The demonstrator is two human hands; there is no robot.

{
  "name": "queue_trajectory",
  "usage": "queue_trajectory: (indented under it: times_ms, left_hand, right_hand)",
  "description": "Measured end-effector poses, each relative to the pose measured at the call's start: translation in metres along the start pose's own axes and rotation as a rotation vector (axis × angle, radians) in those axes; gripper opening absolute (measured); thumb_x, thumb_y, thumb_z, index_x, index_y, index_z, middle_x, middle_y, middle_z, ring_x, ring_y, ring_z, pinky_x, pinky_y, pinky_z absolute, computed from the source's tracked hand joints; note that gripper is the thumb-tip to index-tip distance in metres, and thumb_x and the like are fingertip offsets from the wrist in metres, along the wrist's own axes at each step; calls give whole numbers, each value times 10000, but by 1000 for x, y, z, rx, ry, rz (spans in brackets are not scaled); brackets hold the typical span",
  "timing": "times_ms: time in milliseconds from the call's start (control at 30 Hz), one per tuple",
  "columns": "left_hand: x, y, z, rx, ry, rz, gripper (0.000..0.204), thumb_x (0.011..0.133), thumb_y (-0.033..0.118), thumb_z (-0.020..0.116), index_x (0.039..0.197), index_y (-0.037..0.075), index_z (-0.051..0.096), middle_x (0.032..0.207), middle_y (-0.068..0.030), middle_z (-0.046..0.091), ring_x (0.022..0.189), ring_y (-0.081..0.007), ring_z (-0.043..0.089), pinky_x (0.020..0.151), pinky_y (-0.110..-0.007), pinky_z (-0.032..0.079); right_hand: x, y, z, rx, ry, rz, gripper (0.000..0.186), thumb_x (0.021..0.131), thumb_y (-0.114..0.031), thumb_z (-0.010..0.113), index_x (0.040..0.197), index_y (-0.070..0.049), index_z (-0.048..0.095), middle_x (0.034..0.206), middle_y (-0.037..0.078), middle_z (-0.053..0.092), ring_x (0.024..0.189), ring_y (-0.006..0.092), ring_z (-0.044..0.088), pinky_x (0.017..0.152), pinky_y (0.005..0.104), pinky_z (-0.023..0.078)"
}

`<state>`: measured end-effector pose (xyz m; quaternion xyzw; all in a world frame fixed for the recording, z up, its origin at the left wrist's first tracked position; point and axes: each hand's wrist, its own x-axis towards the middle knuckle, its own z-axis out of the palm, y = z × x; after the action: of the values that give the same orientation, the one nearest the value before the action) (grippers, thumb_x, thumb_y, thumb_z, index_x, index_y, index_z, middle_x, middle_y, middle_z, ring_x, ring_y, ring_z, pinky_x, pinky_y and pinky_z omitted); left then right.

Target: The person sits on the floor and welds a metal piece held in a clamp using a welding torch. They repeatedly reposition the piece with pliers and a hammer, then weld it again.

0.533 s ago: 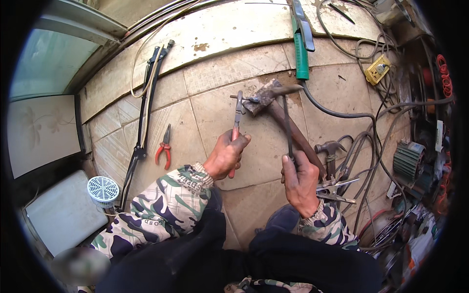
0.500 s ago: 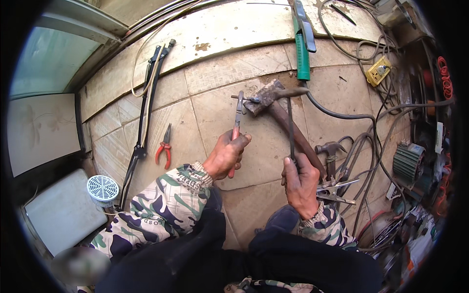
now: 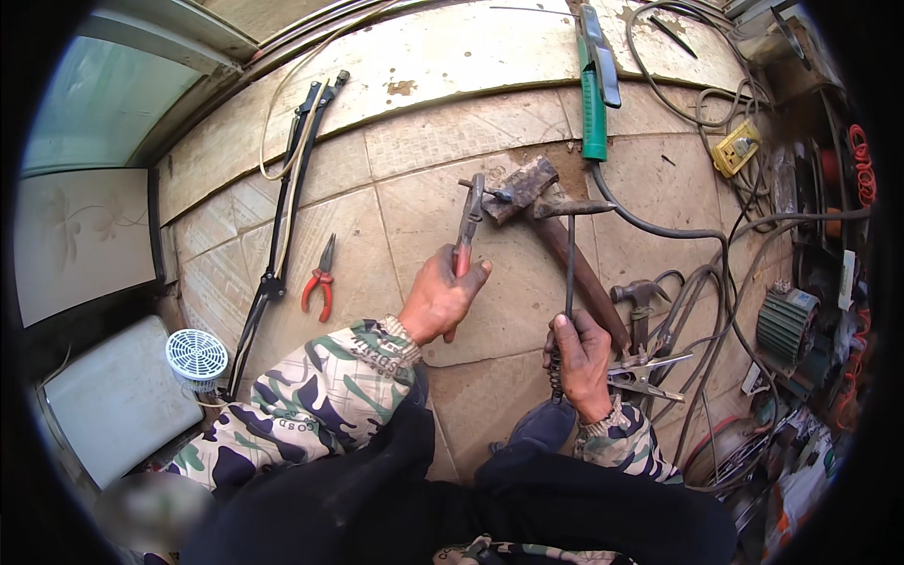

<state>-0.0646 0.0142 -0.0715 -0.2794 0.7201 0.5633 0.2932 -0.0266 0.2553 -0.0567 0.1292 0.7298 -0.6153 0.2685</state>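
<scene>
My left hand (image 3: 438, 299) is closed around red-handled pliers (image 3: 470, 224), whose jaws hold a small metal piece (image 3: 501, 196) at the rusty head (image 3: 528, 178) of a heavy hammer. That hammer lies on the tiles, its wooden handle (image 3: 593, 297) running toward the lower right. My right hand (image 3: 582, 367) grips the coiled-spring handle of a thin-shafted metal hammer (image 3: 571, 266); its pointed head (image 3: 589, 207) is just right of and below the heavy hammer's head. A claw hammer (image 3: 640, 294) and metal clamp (image 3: 640, 381) lie right of my right hand.
Red-handled pliers (image 3: 317, 287) and a black folding arm (image 3: 274, 282) lie left. A green electrode holder (image 3: 593, 113), cables (image 3: 673, 231), yellow socket box (image 3: 736, 151) and green motor (image 3: 787, 325) are right. A white round grille (image 3: 196, 353) sits lower left, near a glass door (image 3: 108, 99).
The thin hammer's head has moved downward and rightward, off the heavy hammer's head; my right hand is lower, showing the coiled handle. The pliers in my left hand have shifted slightly right.
</scene>
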Motion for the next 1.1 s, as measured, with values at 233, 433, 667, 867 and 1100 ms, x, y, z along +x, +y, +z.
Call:
queue_trajectory:
  times_ms: [233, 433, 667, 867, 1100]
  left_hand:
    - [4, -14, 6, 365, 257, 278, 379, 951, 303, 690, 1010, -23, 506, 705, -232, 599, 655, -426, 632, 633, -504, 492]
    - [4, -10, 4, 441, 266, 239, 368, 929, 265, 715, 1015, -21, 499, 746, -246, 629, 684, -450, 646, 617, -493, 503]
    - [16, -22, -21, 831, 491, 634, 357, 782, 161, 803, 999, 24, 554, 860, -187, 619, 737, -403, 651, 648, -470, 535]
    - [30, -14, -48, 1069, 522, 912, 375, 631, 160, 864, 852, 79, 572, 800, -97, 563, 720, -303, 598, 601, -428, 495]
    - [36, 20, -75, 1423, 524, 1125, 199, 777, 270, 720, 821, 150, 568, 753, -21, 495, 699, -204, 553, 577, -352, 464]
  right_hand:
    - [0, -2, 1, -36, 14, 7, 295, 1080, -238, 548, 921, 6, 589, 702, 53, 592, 568, 111, 554, 528, 262, 434]
    - [-1, -1, 3, -64, 45, 11, 269, 1068, -213, 572, 915, 6, 598, 673, 45, 590, 560, 107, 563, 513, 272, 432]
    - [-1, 3, 3, -45, 74, -22, 250, 1051, -197, 611, 916, 14, 612, 634, 39, 590, 546, 102, 572, 490, 287, 429]
    - [0, 6, 3, -4, 61, -14, 245, 1051, -195, 611, 924, 15, 614, 636, 39, 595, 542, 100, 571, 482, 288, 426]
    - [1, 10, 0, -59, 45, -39, 242, 1053, -194, 606, 928, 14, 616, 637, 43, 605, 536, 106, 580, 475, 295, 428]
